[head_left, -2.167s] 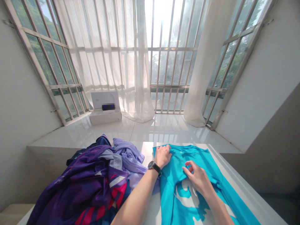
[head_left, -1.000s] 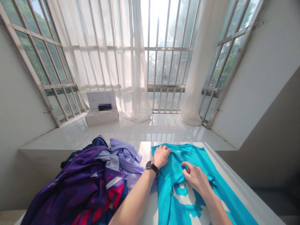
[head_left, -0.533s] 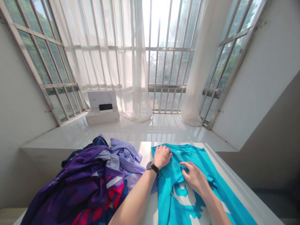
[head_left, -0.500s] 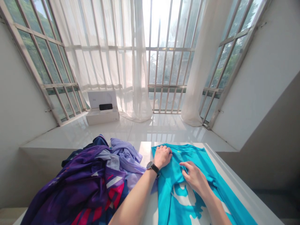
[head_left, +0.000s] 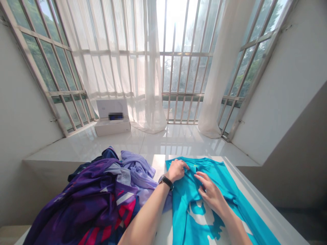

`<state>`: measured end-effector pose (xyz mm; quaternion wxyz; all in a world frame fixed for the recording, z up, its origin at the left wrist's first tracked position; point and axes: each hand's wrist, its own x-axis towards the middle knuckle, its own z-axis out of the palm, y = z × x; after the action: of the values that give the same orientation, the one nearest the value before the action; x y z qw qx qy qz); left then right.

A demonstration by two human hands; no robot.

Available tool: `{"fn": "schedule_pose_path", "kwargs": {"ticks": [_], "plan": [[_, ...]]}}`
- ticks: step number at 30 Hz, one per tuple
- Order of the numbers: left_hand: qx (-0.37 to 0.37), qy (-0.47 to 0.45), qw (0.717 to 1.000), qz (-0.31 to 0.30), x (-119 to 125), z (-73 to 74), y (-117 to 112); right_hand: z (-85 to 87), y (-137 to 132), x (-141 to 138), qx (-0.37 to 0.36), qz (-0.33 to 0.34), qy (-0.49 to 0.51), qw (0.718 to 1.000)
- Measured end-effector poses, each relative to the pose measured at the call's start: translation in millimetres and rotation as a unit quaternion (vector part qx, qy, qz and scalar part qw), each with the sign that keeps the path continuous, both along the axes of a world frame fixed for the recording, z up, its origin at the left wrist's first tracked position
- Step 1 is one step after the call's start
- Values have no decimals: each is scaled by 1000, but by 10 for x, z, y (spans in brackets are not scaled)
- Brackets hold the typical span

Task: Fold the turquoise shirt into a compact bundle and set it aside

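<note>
I see a turquoise, white-printed shirt (head_left: pixel 190 190), creased, on a white table (head_left: pixel 265 211) before a sunlit, barred window (head_left: pixel 184 73). Right grip (head_left: pixel 211 191) spread; whether left grip (head_left: pixel 176 170) pinches cloth, I cannot tell.

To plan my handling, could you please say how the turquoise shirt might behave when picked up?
The turquoise shirt would probably droop, given its soft folds near the right hand. It looks light, its cloth seemingly thin. Cloth running out of view might trail.
</note>
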<state>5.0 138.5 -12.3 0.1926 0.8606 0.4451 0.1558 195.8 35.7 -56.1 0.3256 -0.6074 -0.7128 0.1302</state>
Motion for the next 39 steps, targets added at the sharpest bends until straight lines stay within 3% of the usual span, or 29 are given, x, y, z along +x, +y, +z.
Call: {"fn": "schedule_pose_path", "kwargs": {"ticks": [15,24,29,39], "plan": [[22,-21,999,-30,-15,-61,28,-91,6,7,-19,9,-57,998],[45,-11,998,-31,-41,-47,44,-166,56,15,12,-44,-36,998],[53,1,998,-37,-54,-45,-5,-190,93,33,35,-36,-2,999],[39,42,996,61,-491,157,174,-77,42,-10,52,-74,12,996]]}}
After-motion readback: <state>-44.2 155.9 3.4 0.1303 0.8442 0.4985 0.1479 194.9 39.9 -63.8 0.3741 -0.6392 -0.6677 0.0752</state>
